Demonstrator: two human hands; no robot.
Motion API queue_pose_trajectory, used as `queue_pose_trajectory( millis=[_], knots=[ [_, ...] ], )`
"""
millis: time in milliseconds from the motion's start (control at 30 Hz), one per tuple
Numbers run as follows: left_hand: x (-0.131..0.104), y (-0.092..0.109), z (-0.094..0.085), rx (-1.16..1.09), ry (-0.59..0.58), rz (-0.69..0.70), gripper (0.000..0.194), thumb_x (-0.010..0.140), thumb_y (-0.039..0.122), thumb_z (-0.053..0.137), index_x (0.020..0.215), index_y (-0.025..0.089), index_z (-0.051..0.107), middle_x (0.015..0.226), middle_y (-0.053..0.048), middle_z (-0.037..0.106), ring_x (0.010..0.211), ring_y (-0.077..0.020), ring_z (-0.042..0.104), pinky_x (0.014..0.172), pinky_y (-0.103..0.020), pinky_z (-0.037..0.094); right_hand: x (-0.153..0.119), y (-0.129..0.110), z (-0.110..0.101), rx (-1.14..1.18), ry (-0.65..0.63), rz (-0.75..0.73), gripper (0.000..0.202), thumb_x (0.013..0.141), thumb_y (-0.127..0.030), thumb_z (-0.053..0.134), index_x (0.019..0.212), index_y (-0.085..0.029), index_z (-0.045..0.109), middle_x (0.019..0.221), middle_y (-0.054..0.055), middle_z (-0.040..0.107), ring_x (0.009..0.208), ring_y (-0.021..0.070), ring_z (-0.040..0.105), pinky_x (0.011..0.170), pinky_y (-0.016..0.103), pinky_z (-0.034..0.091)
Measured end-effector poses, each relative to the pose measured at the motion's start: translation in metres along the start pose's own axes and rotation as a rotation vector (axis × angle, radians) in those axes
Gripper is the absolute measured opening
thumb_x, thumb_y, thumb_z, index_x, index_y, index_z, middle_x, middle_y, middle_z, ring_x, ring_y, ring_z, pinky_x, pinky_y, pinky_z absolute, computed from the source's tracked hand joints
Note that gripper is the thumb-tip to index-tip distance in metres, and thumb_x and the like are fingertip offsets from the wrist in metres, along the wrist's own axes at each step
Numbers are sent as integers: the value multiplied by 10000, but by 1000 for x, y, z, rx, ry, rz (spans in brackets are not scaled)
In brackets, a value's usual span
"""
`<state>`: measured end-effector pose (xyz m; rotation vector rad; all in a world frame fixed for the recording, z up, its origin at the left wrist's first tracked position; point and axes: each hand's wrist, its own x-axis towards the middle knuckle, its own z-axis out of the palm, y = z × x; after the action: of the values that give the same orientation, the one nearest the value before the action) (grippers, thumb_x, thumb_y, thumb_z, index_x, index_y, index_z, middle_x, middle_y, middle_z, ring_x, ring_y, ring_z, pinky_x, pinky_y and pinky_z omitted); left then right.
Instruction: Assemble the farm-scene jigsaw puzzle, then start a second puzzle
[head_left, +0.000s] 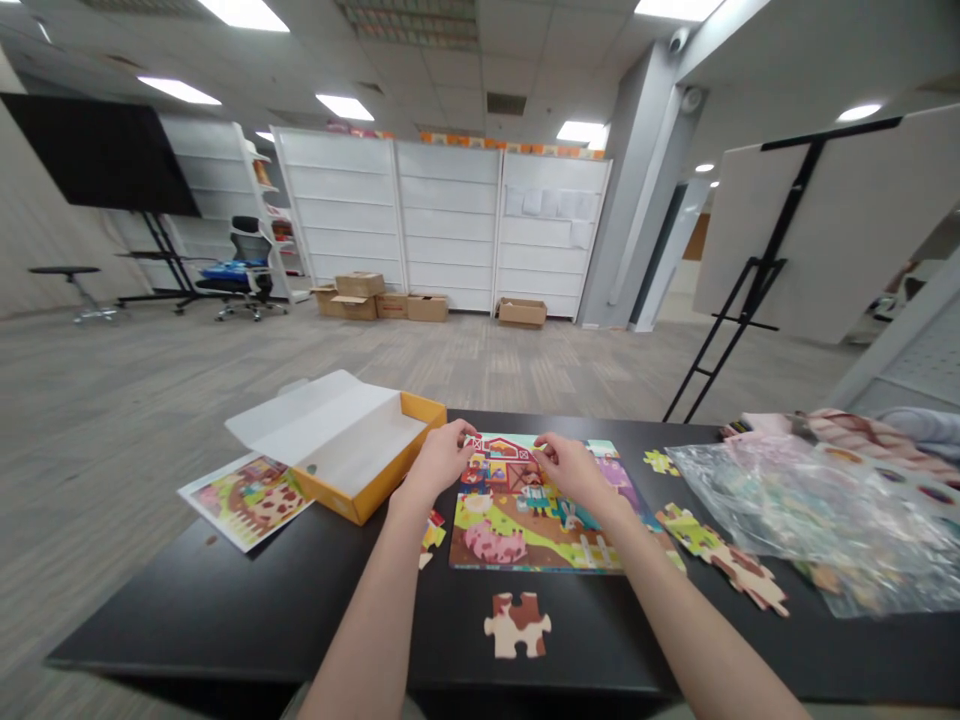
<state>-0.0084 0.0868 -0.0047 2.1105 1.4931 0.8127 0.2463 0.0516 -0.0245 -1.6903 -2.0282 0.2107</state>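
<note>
A colourful farm puzzle picture lies on the black table. My left hand is at its upper left corner, fingers bent at the edge by the red barn; whatever they pinch is too small to name. My right hand rests over the upper middle of the picture, thumb and fingers close together near the barn roof. What its fingertips hold, if anything, cannot be made out. A brown and cream puzzle piece lies in front of the picture. Beside my left forearm lie some partly hidden pieces.
At the left stand an open yellow box and a printed farm sheet. To the right are a green piece, a row of loose pieces, a clear plastic bag and folded cloths. The table's black front edge is near.
</note>
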Motion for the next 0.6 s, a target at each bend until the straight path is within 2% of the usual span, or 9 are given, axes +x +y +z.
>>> queue_pose_trajectory(
  millis=[233, 433, 600],
  knots=[
    [-4, 2, 4, 96, -79, -30, 219, 846, 175, 601, 1041, 175, 700, 988, -75, 758, 905, -193, 707, 834, -273, 541, -5, -15, 1, -74, -96, -14, 201, 962, -306, 514, 1024, -213, 681, 921, 58, 764, 802, 177, 681, 653, 233, 397],
    [-5, -2, 5, 237, -164, 22, 340, 784, 235, 700, 1121, 190, 704, 1177, -105, 707, 1102, -251, 656, 975, -317, 490, -9, -22, -1, -83, -106, -32, 186, 964, -299, 531, 972, -209, 693, 904, 66, 756, 801, 188, 667, 646, 241, 379],
    [-6, -4, 4, 289, -206, 55, 366, 776, 217, 717, 1141, 191, 696, 1204, -103, 690, 1116, -248, 647, 983, -308, 480, -9, -24, 0, -91, -116, -62, 255, 976, -362, 528, 862, -195, 684, 834, 59, 733, 733, 175, 637, 602, 246, 327]
  ],
)
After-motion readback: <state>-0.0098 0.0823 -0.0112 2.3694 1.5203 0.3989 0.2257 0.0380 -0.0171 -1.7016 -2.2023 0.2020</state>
